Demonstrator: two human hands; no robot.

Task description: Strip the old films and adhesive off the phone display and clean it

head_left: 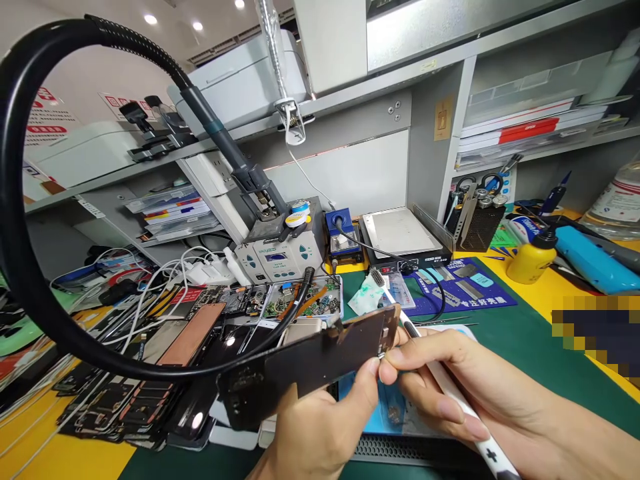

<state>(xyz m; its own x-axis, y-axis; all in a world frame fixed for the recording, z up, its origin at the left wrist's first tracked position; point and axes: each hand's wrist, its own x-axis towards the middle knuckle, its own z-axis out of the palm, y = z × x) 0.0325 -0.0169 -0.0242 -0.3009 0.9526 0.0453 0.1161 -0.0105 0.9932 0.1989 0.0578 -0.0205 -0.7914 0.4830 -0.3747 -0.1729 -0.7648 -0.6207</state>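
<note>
My left hand [320,433] is closed on a long dark phone screen [320,363], held tilted above the bench with small circuit parts along its right end. A white toothbrush [447,387] with dark bristles lies across my right hand [430,373], tucked between its fingers. The thumb and forefinger of that same hand pinch at the screen's lower right corner, near a tiny shiny metal bit [381,356]. Both thumbs nearly meet there. What exactly the pinch holds is too small to tell. Beneath the hands is a blue pad [375,413], partly hidden.
A thick black hose [13,253] loops around the left side. Stacked phone parts [110,407] lie at left. Behind stand a hot-air station [275,250], a soldering-iron holder [343,233] and a heating plate [405,233]. A yellow bottle [533,257] is at right.
</note>
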